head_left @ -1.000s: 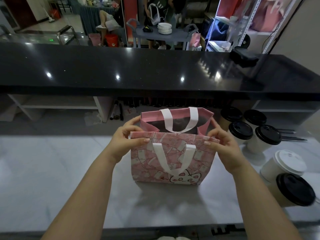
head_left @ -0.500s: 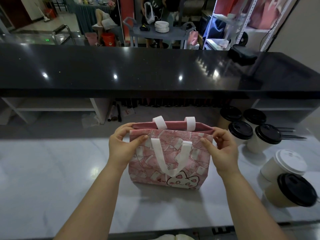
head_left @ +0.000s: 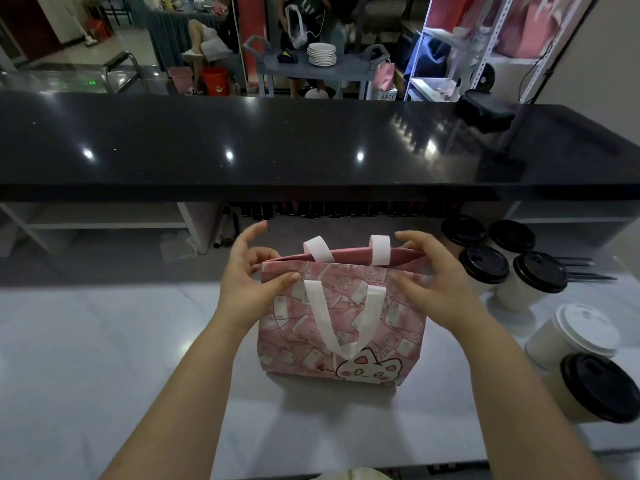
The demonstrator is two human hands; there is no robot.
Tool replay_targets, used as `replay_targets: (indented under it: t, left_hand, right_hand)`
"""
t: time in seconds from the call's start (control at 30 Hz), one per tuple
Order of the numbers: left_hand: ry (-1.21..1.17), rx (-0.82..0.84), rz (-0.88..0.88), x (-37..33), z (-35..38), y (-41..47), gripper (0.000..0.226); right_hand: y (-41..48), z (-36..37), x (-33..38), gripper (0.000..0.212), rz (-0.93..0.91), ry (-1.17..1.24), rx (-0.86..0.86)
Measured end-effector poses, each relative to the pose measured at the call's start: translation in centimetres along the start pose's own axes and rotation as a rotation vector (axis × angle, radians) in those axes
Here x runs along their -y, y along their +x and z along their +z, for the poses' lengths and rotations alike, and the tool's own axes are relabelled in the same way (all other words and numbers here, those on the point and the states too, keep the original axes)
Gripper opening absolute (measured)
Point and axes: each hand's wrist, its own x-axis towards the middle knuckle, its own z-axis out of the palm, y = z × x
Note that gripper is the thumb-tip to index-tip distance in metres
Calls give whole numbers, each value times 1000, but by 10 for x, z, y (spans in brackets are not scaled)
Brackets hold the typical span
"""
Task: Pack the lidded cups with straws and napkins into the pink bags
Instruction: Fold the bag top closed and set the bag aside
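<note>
Pink bag (head_left: 343,323), mouth nearly flat, interior hidden

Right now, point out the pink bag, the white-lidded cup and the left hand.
pink bag (head_left: 346,306): head view, front panel between the straps.
white-lidded cup (head_left: 587,329): head view, middle of its lid.
left hand (head_left: 244,278): head view, back of the hand.

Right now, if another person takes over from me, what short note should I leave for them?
Left hand: pinches the bag at its top left corner.
Right hand: grips its top right edge.
The bag stands on the counter, mouth almost flat; its inside is not visible.
Six lidded cups stand right of it; straws lie behind them.
Done: nothing seen packed.
Left: open the bag, load cups, straws, napkins. No napkins in view.
</note>
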Motion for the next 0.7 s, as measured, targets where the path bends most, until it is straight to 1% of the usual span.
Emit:
replay_targets:
  t: [0.03,0.07,0.13,0.17,0.23,0.3,0.33,0.4,0.47,0.57,0.6,0.63,0.7]
  left_hand:
    - [54,34,8,-3,-1,2,67]
    - [104,65,21,-6,-1,4,56]
    - [150,107,46,-12,-2,4,40]
    - [156,114,52,-14,-1,4,37]
    - [171,116,54,-16,-2,5,33]
    - [162,115,29,-15,-1,6,31]
    - [145,108,12,-15,-1,6,31]
    - [116,91,-8,-14,1,6,29]
    - [105,85,-1,-13,2,6,26]
    - [89,90,16,-12,6,3,26]
    - [74,91,19,-11,7,2,26]
    - [58,91,19,-11,9,1,26]
    - [40,86,13,-11,10,0,26]
  right_hand:
    - [6,-4,5,49,12,-79,34]
    - [11,-8,8,44,19,-164,62]
    - [21,-16,15,40,42,-253,128]
    - [25,-19,19,42,66,-259,166]
    - [33,-25,26,53,115,-266,250]
    - [41,-26,33,63,136,-352,339]
    - [45,-26,36,63,123,-413,376]
    - [53,-25,37,56,47,-518,421]
    - [57,-24,38,42,-12,-571,432]
    - [60,-20,39,20,-61,-544,426]
    - [61,-17,39,11,-56,-467,393]
    - [62,-14,40,7,-25,-351,344]
    - [68,-11,40,13,68,-109,212]
